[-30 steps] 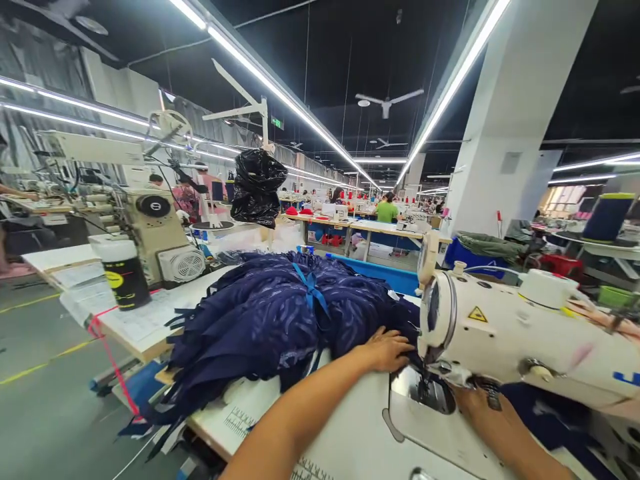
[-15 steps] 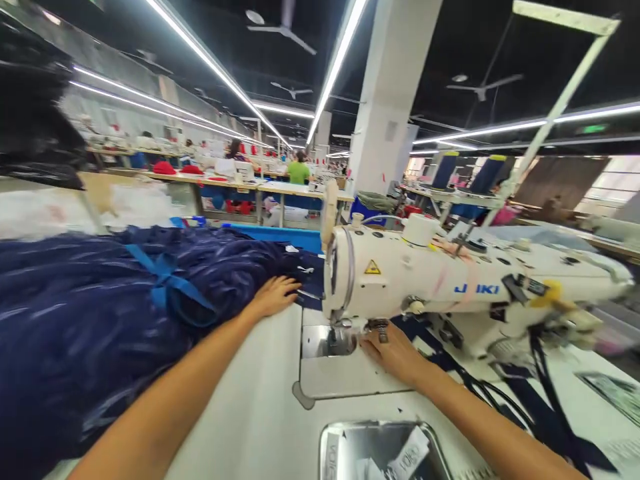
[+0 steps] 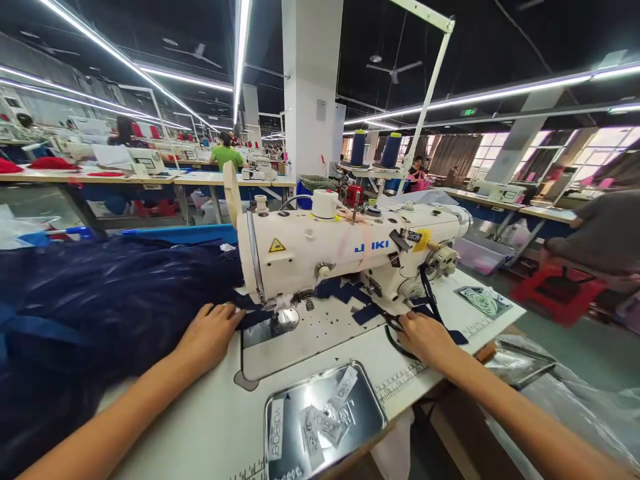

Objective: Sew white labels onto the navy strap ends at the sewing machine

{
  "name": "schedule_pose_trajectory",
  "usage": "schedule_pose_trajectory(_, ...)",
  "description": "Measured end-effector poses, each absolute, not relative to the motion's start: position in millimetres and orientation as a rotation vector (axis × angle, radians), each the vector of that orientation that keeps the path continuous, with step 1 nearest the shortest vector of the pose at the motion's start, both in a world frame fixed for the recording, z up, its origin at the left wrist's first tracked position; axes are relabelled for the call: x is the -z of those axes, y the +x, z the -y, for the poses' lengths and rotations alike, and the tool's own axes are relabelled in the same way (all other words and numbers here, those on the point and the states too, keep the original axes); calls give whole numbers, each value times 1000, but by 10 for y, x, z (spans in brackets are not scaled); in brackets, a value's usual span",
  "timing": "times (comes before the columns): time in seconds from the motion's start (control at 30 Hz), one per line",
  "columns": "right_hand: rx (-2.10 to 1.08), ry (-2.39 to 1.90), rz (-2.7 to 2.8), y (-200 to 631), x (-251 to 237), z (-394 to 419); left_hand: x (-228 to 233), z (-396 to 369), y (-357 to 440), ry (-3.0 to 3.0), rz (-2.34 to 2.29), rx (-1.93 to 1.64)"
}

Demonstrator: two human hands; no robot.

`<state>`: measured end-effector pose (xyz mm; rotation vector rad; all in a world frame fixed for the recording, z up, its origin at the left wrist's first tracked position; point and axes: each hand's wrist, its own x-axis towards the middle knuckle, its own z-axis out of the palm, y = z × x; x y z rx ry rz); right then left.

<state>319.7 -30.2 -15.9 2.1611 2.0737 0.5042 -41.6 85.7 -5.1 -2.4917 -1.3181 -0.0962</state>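
A white JUKI sewing machine (image 3: 315, 257) stands on the white table. My left hand (image 3: 213, 333) is left of its needle plate (image 3: 270, 327), fingers closed at the edge of navy fabric (image 3: 255, 317); the fingertips are partly hidden. Right of the needle area, my right hand (image 3: 425, 339) has its fingers closed on the black looped handles of what look like scissors (image 3: 395, 323); their blades are hard to make out. Navy fabric scraps (image 3: 366, 313) lie beside them, under the machine arm. A large heap of navy fabric (image 3: 135, 300) covers the table's left side.
A metal tray (image 3: 290, 460) with several printed labels sits at the table's front edge. A patterned card (image 3: 483, 301) lies far right on the table. A red stool (image 3: 560, 293) with a seated person is at right. Thread cones (image 3: 390, 152) stand behind the machine.
My right hand has moved from under the needle area rightward to the black handles. My left hand stays beside the needle plate at the fabric. The view has swung right.
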Motion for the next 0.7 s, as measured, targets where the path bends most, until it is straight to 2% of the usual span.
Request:
schedule_pose_trajectory(0.17, -313, 2170, -2120, 3287, 211, 282, -14, -354, -282, -2546, 1573, 91)
schedule_pose_trajectory(0.33, 155, 2339, -2206, 3434, 227, 107, 72, -322, -240, -2483, 2225, 761)
schedule_pose_trajectory(0.53, 484, 2376, -2272, 3380, 136, 16, 113, -415, -375, -2410, 2380, 1352)
schedule_pose_trajectory(0.7, 554, 2371, -2310, 3195, 121, 91, 118, -302, -447, -2411, 2386, 1824)
